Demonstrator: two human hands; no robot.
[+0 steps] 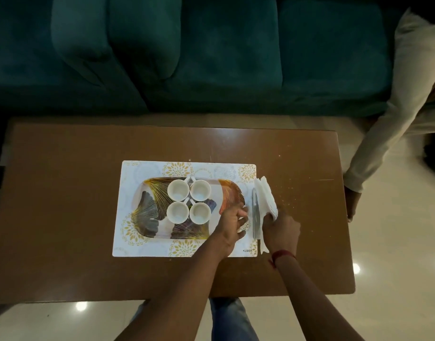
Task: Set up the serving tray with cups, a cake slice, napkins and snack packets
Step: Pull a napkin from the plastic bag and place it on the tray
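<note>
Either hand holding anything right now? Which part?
Right hand grips the white napkins at their near end, beside the knife. Left hand hovers over the tray edge, fingers curled; no held object visible.

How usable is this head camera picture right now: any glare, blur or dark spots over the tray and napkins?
Head view: tray and four cups evenly lit and sharp; napkins bright white, folds washed out; lamp glare on the floor only; sofa dim; the bystander's sleeve smeared at the wide-angle edge.
</note>
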